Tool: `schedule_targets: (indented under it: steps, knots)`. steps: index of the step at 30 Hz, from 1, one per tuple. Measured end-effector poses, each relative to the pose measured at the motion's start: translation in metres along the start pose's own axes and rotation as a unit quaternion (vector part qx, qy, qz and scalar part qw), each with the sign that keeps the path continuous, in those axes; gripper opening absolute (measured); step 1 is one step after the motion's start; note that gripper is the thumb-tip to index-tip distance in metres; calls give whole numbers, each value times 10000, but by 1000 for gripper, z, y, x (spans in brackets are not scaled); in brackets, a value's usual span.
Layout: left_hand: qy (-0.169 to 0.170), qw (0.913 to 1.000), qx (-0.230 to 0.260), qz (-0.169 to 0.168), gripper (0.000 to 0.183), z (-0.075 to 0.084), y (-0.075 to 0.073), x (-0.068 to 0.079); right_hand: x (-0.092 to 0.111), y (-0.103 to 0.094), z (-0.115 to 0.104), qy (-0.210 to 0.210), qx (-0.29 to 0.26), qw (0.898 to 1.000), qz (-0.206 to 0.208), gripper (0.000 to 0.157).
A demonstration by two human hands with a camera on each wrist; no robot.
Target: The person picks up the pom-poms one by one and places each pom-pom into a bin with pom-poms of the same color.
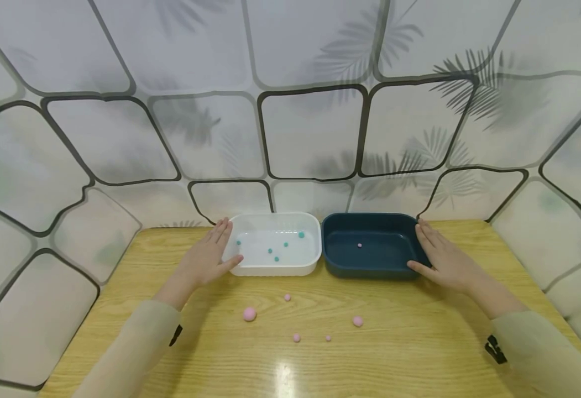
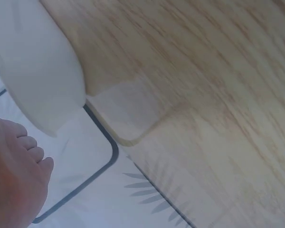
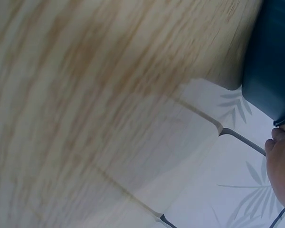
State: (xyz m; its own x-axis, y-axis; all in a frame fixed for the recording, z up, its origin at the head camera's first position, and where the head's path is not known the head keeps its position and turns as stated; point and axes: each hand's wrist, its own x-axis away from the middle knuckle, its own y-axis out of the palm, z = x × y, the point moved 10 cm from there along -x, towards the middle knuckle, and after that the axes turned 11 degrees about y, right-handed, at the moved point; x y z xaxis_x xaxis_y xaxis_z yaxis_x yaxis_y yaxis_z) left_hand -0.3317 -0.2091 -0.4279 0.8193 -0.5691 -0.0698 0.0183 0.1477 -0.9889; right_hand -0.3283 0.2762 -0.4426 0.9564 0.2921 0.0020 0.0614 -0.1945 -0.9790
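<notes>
My left hand (image 1: 204, 260) lies against the left end of a white rectangular dish (image 1: 270, 271), fingers straight along its rim and thumb spread to the front corner. Several small teal balls (image 1: 301, 235) sit inside that dish. At the right end of a dark blue dish (image 1: 370, 273), my right hand (image 1: 444, 258) touches the rim with extended fingers and thumb apart. One tiny pink ball (image 1: 360, 245) is in the blue dish. The wrist views show only part of the left hand (image 2: 19, 175) and right hand (image 3: 281, 161) beside the dishes' outer walls.
The two dishes stand side by side at the back of the wooden table (image 1: 250, 365). Several loose pink balls of different sizes lie in front, the largest pink ball (image 1: 249, 314) toward the left. A patterned cloth wall (image 1: 315, 132) rises behind and at both sides.
</notes>
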Motion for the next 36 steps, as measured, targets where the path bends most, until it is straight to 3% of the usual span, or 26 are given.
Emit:
schedule_targets:
  steps: [7, 20, 28, 36]
  knots:
    - [268, 9995, 14, 164, 94, 21, -13, 10, 0, 1, 1, -95, 99, 9999, 47, 97]
    - [701, 9932, 375, 856, 87, 62, -39, 48, -1, 1, -1, -101, 295, 9995, 78, 98]
    - [774, 9768, 1195, 1597, 88, 76, -34, 73, 0, 0, -1, -92, 249, 9996, 24, 98]
    - [666, 9561, 1819, 2201, 74, 73, -26, 85, -1, 0, 0, -46, 252, 9997, -2, 99]
